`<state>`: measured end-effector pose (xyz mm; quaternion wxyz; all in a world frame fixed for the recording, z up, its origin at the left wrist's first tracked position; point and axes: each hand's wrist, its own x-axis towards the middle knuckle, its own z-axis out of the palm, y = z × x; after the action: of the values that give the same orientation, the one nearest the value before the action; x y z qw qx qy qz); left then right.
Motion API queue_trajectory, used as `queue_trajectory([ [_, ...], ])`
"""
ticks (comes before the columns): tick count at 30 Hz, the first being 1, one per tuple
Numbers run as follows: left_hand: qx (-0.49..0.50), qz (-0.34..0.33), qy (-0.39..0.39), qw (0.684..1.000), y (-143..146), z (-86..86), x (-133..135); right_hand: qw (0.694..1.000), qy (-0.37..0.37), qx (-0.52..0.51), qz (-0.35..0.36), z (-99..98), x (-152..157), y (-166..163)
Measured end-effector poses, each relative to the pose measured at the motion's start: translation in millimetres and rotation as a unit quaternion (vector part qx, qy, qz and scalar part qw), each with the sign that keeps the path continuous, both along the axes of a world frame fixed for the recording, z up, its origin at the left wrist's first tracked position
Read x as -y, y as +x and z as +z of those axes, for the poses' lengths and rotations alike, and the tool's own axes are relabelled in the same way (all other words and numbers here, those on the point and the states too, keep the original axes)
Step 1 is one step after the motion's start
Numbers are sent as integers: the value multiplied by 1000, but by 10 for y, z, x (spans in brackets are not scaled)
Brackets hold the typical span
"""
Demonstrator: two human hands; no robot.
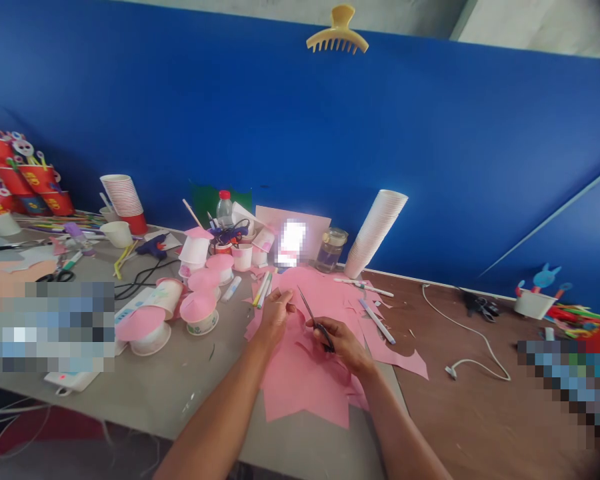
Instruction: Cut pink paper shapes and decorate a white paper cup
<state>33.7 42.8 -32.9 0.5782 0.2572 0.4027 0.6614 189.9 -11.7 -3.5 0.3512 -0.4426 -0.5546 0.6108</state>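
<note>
My right hand (345, 343) is wrapped round the dark handles of a pair of scissors (307, 308), whose thin blades point away and to the left. My left hand (279, 312) is closed in a pinch on a piece of pink paper (300, 321), just left of the blades. Under both hands lie overlapping pink paper sheets (300, 393) with jagged, cut edges. Several markers (264, 290) rest by my left hand, and a white pen (377, 321) lies on the paper to the right.
To the left stand several paper cups topped with pink paper cones (199, 305). A tall cup stack (377, 233) leans at the back beside a glass jar (331, 250). A glue gun (153, 245), a power strip (75, 373) and a white cable (480, 333) also lie around.
</note>
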Motion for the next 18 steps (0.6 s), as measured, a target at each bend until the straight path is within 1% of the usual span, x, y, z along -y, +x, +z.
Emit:
queue_trajectory([
  [4, 4, 4, 0, 1000, -9, 12, -4, 1000, 7, -8, 2, -35, -14, -1],
  [9, 12, 33, -4, 999, -67, 50, -36, 999, 13, 41, 24, 1, -9, 54],
  [11, 16, 45, -5, 999, -90, 68, -46, 997, 37, 67, 28, 9, -13, 91],
  [13, 19, 50, -6, 999, -104, 82, -48, 992, 81, 100, 12, -10, -33, 125],
  [15, 20, 49, -6, 999, -108, 92, -43, 979, 138, 149, -27, -55, -68, 148],
  [16, 19, 47, -6, 999, -107, 95, -39, 966, 170, 184, -57, -82, -90, 155],
  [18, 16, 42, -6, 999, -102, 98, -31, 925, 235, 270, -124, -135, -133, 162],
])
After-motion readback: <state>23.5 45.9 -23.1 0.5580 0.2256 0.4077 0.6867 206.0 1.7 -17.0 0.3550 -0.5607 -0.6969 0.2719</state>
